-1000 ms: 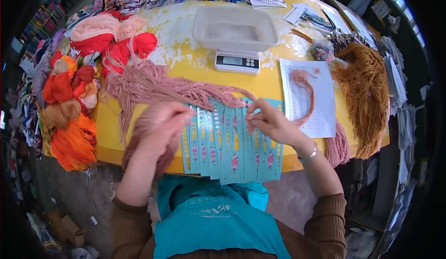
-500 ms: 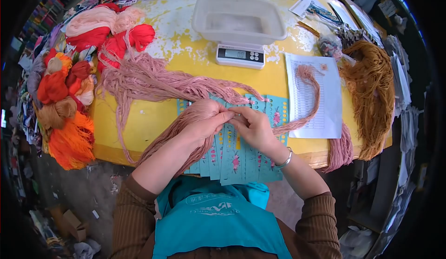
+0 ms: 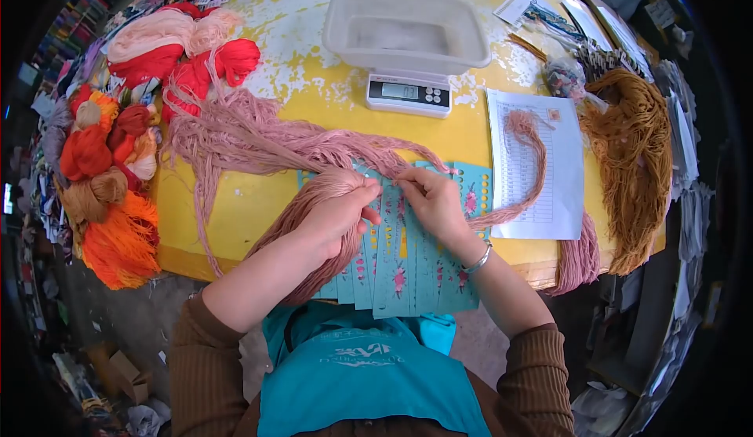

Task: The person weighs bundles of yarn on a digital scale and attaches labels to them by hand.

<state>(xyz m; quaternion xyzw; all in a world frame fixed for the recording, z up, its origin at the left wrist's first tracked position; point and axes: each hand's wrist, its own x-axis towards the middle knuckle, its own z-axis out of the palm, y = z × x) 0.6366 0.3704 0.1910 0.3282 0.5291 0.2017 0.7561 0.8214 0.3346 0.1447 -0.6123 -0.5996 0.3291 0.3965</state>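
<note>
My left hand (image 3: 339, 216) is closed around a thick hank of dusty-pink embroidery thread (image 3: 294, 237), which hangs down over the table's front edge. To its right, my right hand (image 3: 433, 203) is closed in a pinch, fingertips just above the turquoise printed cards (image 3: 392, 268). Whatever lies between those fingertips is too fine to make out. The cards, punched with holes and printed with pink flowers, lie fanned out below both hands. A long loose bundle of pink thread (image 3: 259, 135) stretches across the table behind my hands, its right end reaching the cards.
A digital scale (image 3: 409, 94) carrying a clear plastic tub (image 3: 404, 29) stands farther back. Right of my hands lies a printed sheet (image 3: 561, 178) with a pink thread tail (image 3: 537, 162) across it. Brown thread (image 3: 627, 162) sits far right; red and orange skeins (image 3: 118, 233) pile up left.
My hands have moved apart from where they met, leaving a small gap between the fingertips. The pink hank stays in my left hand. The view has shifted slightly.
</note>
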